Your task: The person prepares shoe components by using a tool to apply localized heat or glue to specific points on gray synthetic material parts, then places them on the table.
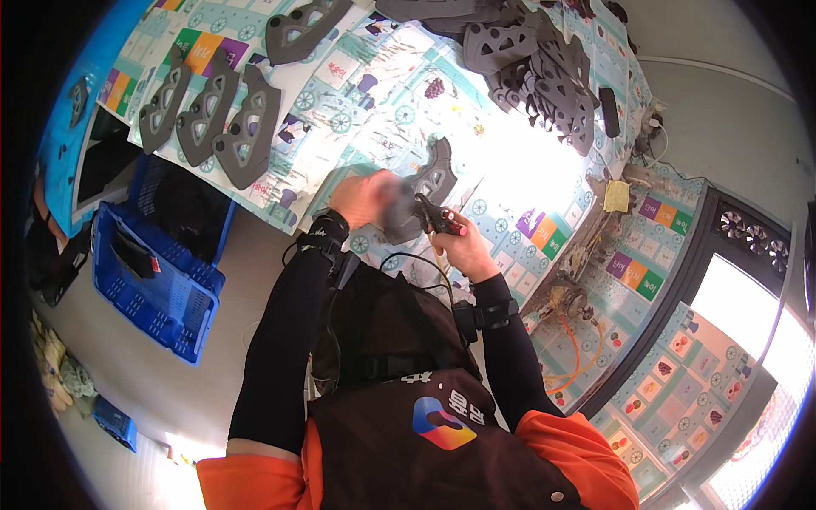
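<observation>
Where the left hand (360, 199) grips, the gray part (441, 161) extends rightward.

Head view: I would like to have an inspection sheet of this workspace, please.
Surface: table, patterned covering, dark scuffs, strong glare.
Job's things: grey part in hand; row of three, left; lone part, top; pile, upper right.
Clutter: black block beside the pile; blue crate left of the table.
Hands: left hand holds the grey part, fingertips blurred; right hand grips black-and-red tool, contact with the part unclear.
Cables: black cable before the waist; orange cord, lower right.
Surroundings: grey wall and bright opening, right.
</observation>
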Tool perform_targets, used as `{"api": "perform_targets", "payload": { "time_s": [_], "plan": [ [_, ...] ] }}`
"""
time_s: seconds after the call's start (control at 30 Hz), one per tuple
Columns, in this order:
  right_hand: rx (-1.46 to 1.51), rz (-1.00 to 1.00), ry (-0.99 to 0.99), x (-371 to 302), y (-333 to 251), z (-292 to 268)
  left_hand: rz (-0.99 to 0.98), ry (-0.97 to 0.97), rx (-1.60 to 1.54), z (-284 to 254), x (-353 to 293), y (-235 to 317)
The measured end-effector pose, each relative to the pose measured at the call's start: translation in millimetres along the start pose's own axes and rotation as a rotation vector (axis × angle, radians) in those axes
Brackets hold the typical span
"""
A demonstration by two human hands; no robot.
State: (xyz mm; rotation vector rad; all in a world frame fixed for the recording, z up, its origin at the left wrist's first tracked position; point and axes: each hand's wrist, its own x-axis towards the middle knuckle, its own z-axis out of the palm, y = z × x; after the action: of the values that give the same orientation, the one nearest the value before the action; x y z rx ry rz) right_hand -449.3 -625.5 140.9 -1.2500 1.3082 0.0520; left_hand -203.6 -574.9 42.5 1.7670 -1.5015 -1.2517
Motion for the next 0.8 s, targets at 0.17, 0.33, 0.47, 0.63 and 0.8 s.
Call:
{"api": "perform_targets", "payload": {
  "time_s": [0.17, 0.33, 0.47, 0.63, 0.8],
  "plan": [
    [-0.048, -0.001, -0.01, 0.9, 5.8, 0.4, 0.016, 0.004, -0.014, 1.6, 1.0, -0.7],
    [-0.119, 0.024, -0.038, -0.9, 4.6, 2.2, 0.012, 0.015, -0.014, 2.8, -0.3, -4.8],
    [-0.118, 0.08, -0.034, -6.2, 6.2, 2.9, 0.02, 0.022, -0.022, 6.3, 0.9, -5.0],
    [-0.037, 0.11, -0.067, -29.6, -21.9, -0.1, 0.025, 0.016, -0.018, 4.7, -0.3, -8.8],
    [0.12, 0.021, -0.027, -45.6, -12.5, -24.3, 0.042, 0.012, -0.04, 8.5, 2.4, -6.4]
  ]
}}
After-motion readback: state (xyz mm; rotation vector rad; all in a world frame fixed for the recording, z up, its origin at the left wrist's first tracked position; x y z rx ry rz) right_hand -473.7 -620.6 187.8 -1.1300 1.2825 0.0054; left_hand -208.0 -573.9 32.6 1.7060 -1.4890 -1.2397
